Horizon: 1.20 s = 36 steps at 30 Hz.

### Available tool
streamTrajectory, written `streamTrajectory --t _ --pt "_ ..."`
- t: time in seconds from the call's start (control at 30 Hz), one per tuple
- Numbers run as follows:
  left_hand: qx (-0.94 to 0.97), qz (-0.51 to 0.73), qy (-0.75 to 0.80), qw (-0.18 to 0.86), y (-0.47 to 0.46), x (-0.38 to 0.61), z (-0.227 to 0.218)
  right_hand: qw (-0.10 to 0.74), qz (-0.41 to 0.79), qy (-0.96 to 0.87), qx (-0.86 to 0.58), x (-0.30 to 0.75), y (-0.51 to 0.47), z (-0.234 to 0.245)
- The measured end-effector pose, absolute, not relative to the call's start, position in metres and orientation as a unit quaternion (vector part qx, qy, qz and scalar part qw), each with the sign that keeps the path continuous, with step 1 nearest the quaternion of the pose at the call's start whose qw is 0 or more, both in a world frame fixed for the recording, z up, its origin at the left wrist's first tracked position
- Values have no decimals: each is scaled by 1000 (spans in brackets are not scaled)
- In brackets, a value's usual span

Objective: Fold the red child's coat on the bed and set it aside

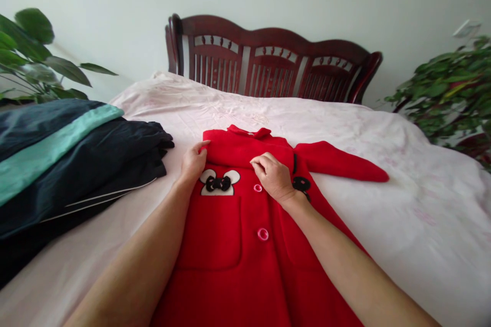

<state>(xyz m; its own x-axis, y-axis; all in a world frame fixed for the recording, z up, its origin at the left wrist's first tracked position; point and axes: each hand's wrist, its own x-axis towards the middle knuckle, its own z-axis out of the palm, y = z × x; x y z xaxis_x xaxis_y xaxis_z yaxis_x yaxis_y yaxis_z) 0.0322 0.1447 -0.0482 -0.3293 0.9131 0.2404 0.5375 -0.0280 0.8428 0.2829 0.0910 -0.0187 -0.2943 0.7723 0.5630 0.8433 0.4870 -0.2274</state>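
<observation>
A red coat (215, 296) lies front up on the bed, its collar toward the headboard. One sleeve (238, 150) is folded flat across the chest; the other sleeve (341, 161) stretches out to the right. Pink ring buttons (263, 234) run down the front, and a black-and-white bow applique (219, 183) sits above the left pocket. My left hand (193, 163) pinches the coat's edge at the left end of the folded sleeve; its lower fingers are hidden. With fingers curled closed, my right hand (273, 176) is over the chest by the folded sleeve, no cloth visible in it.
Dark clothes (88, 158) with a teal stripe are piled at the left on the pale bedsheet (414, 225). A dark wooden headboard (274, 38) stands at the far end. Leafy plants (448, 92) flank the bed on both sides.
</observation>
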Motion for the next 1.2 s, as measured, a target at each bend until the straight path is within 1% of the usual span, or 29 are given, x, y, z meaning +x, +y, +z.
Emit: streamTrajectory --t 0.17,0.33,0.4,0.6,0.8,0.9,1.07,1.2 --pt "532 494 642 247 150 29 -53 241 -61 -829 -502 265 99 -15" --pt "506 524 617 296 150 29 -55 233 -28 -796 -558 262 107 -18" --pt "494 533 608 318 150 30 -55 225 -18 -797 -560 259 108 -16" --pt "481 543 563 396 143 27 -45 204 -24 -854 -477 229 114 -3" --pt "484 533 524 456 138 19 -41 133 -44 -897 -419 202 124 2" --pt "483 534 513 467 140 17 -45 92 -78 -903 -412 198 126 0" --pt "489 539 512 457 145 17 -50 24 -140 -919 -369 189 129 0" --pt "505 538 514 437 146 16 -51 9 -145 -923 -357 182 134 -1"
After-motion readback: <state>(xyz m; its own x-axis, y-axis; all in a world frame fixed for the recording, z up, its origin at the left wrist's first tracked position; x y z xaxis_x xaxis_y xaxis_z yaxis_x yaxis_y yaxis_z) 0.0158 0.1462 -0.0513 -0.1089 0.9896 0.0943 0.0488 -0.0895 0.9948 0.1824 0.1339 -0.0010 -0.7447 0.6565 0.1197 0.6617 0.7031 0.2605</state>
